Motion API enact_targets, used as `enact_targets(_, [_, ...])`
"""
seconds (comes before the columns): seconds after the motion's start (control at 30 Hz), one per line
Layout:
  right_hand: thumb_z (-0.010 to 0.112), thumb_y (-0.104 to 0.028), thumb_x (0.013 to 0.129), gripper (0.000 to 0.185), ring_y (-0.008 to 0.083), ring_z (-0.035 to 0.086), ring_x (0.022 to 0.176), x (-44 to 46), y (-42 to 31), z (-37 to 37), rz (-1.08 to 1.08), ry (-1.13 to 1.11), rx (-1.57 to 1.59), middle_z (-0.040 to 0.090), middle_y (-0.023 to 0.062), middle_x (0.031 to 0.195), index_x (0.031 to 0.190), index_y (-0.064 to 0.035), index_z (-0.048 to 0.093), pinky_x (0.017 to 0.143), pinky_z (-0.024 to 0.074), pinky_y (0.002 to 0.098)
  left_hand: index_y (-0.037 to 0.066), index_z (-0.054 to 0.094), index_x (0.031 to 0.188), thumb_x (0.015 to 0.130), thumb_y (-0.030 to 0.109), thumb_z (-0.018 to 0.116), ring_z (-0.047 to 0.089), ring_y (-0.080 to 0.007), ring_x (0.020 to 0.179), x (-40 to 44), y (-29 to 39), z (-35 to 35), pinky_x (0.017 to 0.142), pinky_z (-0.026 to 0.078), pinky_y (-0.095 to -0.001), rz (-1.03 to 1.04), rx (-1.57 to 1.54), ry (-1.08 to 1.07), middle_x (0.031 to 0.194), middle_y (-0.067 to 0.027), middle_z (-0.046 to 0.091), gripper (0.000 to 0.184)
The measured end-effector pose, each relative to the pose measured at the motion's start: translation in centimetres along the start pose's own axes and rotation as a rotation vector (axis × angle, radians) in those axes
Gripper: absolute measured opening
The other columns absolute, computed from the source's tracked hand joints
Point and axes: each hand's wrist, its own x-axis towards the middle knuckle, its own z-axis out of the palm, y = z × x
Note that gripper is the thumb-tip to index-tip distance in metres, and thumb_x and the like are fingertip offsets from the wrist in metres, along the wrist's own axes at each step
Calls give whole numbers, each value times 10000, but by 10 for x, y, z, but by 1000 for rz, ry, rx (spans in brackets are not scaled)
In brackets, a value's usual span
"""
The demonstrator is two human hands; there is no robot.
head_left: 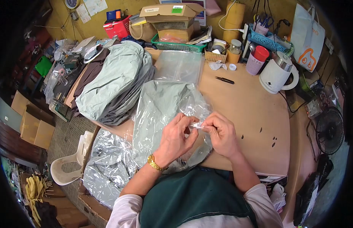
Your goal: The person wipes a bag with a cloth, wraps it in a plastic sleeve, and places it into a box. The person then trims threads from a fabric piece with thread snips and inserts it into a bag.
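Note:
A clear plastic bag (146, 125) with folded grey-green cloth (161, 98) inside lies on the table in front of me. Over its right part, my left hand (175, 137) and my right hand (223, 133) meet, fingertips almost touching. Both are closed in a pinch on a small gathered bit of the clear plastic between them. Whether that bit is the bag's mouth or one of its corners, I cannot tell. Some of the bag is hidden under my left hand and wrist.
Grey-green and brown cloth pieces (111, 79) are piled at the left, beside flat clear bags (180, 64). Black thread snips (224, 80) lie behind my hands. A white kettle (274, 76) stands at the right. More bagged cloth (108, 167) sits lower left, near a plastic chair (72, 161).

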Motion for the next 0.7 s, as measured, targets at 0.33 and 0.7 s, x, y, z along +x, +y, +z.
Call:
enact_targets(0.33, [520, -249, 1011, 229, -2, 356, 594, 3, 45, -11, 637, -374, 796, 536, -57, 733, 902, -59, 587, 521, 290, 181, 70, 698, 991, 727, -15, 773, 567, -108, 667, 1, -3, 6, 538, 456, -256, 282, -9, 38, 865, -24, 554, 287])
enact_targets(0.7, [584, -72, 950, 124, 27, 479, 553, 11, 24, -25, 507, -107, 371, 605, -9, 735, 896, -19, 683, 505, 376, 187, 31, 623, 854, 734, 11, 756, 534, -229, 656, 4, 4, -14, 561, 456, -336, 280, 11, 221, 771, -92, 544, 181])
